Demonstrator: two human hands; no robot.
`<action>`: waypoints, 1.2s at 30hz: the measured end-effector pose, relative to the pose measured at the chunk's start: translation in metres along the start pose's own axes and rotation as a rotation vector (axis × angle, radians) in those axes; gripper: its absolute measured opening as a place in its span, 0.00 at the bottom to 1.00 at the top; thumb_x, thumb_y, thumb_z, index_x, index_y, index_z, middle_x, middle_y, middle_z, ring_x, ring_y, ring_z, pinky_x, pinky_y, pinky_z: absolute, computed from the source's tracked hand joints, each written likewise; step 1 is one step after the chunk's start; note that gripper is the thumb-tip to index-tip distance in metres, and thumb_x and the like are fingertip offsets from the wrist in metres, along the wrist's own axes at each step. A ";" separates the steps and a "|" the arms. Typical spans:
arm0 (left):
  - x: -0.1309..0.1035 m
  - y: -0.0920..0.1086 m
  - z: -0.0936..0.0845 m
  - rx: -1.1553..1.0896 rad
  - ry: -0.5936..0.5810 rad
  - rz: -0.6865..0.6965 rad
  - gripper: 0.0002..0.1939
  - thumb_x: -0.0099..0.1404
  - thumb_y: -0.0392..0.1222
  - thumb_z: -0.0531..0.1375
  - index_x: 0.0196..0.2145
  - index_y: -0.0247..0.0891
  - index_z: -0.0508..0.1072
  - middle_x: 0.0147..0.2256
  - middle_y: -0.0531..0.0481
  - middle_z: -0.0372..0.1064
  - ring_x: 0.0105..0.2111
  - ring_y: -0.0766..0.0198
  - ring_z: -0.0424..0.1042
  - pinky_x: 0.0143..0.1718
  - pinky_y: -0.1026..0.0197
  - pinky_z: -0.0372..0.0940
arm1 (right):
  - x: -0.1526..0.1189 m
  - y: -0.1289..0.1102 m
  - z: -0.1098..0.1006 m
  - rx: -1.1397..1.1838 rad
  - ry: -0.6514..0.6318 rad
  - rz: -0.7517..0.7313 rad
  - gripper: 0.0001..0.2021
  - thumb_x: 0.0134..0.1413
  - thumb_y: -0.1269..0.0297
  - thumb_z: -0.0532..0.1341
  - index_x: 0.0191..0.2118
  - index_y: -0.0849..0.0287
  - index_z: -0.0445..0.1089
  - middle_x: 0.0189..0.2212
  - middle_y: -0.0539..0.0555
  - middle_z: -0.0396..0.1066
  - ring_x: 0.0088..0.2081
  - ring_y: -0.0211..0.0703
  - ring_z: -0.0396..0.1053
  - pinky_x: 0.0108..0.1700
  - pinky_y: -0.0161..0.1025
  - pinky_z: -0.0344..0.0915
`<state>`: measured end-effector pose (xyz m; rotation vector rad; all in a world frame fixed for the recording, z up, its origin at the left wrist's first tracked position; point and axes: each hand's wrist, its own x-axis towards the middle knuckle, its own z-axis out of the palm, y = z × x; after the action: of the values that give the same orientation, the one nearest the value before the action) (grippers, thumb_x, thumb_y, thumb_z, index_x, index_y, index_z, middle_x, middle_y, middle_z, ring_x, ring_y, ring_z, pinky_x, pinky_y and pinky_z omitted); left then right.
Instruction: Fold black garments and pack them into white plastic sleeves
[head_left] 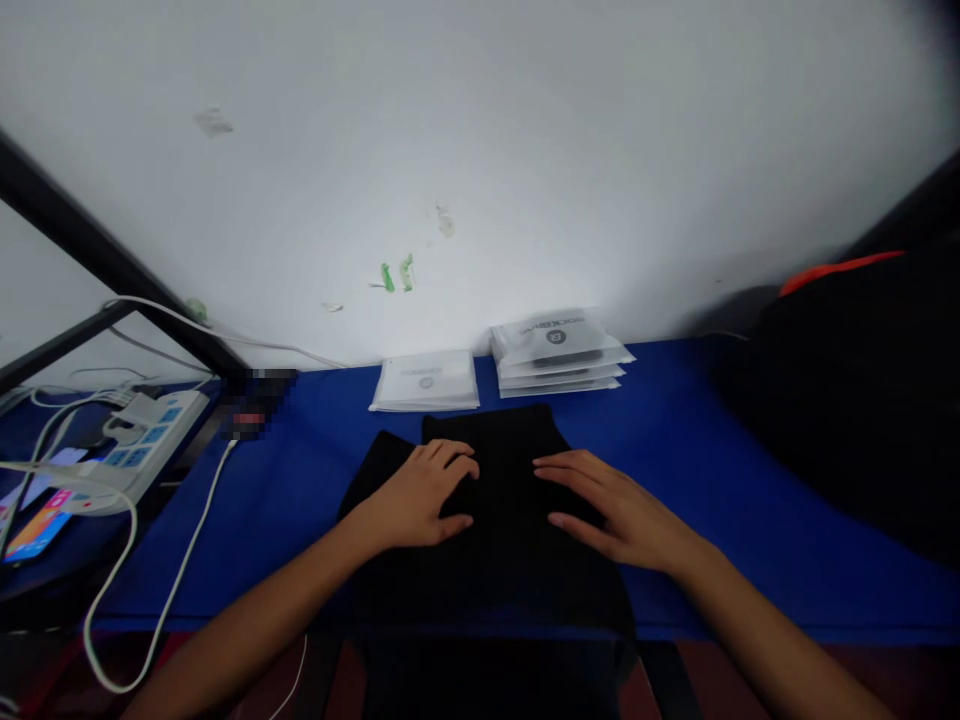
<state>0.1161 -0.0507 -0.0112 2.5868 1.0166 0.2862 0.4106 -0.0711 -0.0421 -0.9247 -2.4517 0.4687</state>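
Note:
A black cloth garment (pixel 499 560) lies on the blue table (pixel 697 500), its near end reaching the front edge. Its exact kind cannot be made out. My left hand (pixel 427 490) rests on the garment's left part, palm down, fingers apart. On the right part lies my right hand (pixel 611 505), its fingers stretched out toward the middle and the thumb spread. Neither hand grips the cloth. Just beyond the garment are a flat stack of white printed bags (pixel 427 380) and, to its right, a taller stack of filled white bags (pixel 559 350).
At the left, a white power strip (pixel 161 430) and a lit phone (pixel 41 525) sit among cables. A white cable (pixel 184 570) loops over the table's left side. A large black heap (pixel 862 400) with an orange edge stands at the right. The white wall (pixel 480 150) bounds the back.

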 end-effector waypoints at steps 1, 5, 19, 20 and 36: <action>0.002 0.002 0.002 0.051 -0.012 -0.007 0.20 0.56 0.42 0.66 0.45 0.42 0.66 0.54 0.42 0.62 0.54 0.47 0.62 0.52 0.45 0.61 | 0.000 0.001 0.000 0.007 0.006 0.001 0.18 0.62 0.66 0.57 0.58 0.56 0.62 0.54 0.60 0.68 0.56 0.50 0.65 0.56 0.51 0.66; 0.011 0.006 0.011 0.247 0.059 -0.044 0.16 0.58 0.42 0.63 0.44 0.38 0.67 0.47 0.41 0.67 0.46 0.48 0.67 0.45 0.47 0.63 | -0.002 0.005 0.003 0.040 0.030 -0.008 0.21 0.60 0.75 0.51 0.58 0.55 0.62 0.52 0.59 0.69 0.54 0.48 0.66 0.54 0.50 0.68; 0.020 0.011 0.003 -0.060 0.192 0.229 0.12 0.67 0.41 0.57 0.48 0.39 0.67 0.46 0.44 0.71 0.49 0.56 0.69 0.51 0.52 0.63 | 0.030 -0.013 0.005 -0.118 0.115 -0.170 0.27 0.51 0.72 0.59 0.58 0.63 0.58 0.63 0.69 0.55 0.63 0.58 0.55 0.60 0.61 0.58; 0.021 0.003 0.000 -0.076 0.172 0.222 0.13 0.67 0.44 0.58 0.48 0.40 0.67 0.47 0.45 0.71 0.49 0.57 0.69 0.51 0.53 0.63 | 0.029 -0.012 0.005 -0.125 0.107 -0.184 0.25 0.48 0.74 0.58 0.55 0.62 0.61 0.62 0.69 0.58 0.61 0.57 0.58 0.59 0.60 0.59; 0.008 -0.117 -0.036 0.365 0.246 -0.140 0.17 0.64 0.29 0.47 0.43 0.39 0.71 0.44 0.42 0.69 0.41 0.55 0.69 0.41 0.55 0.64 | 0.009 -0.011 0.008 -0.157 -0.128 -0.035 0.40 0.31 0.86 0.51 0.59 0.63 0.58 0.60 0.66 0.63 0.60 0.50 0.62 0.56 0.48 0.67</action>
<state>0.0386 0.0438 -0.0232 2.8310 1.4494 0.4259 0.3947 -0.0734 -0.0406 -0.9384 -2.6475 0.3370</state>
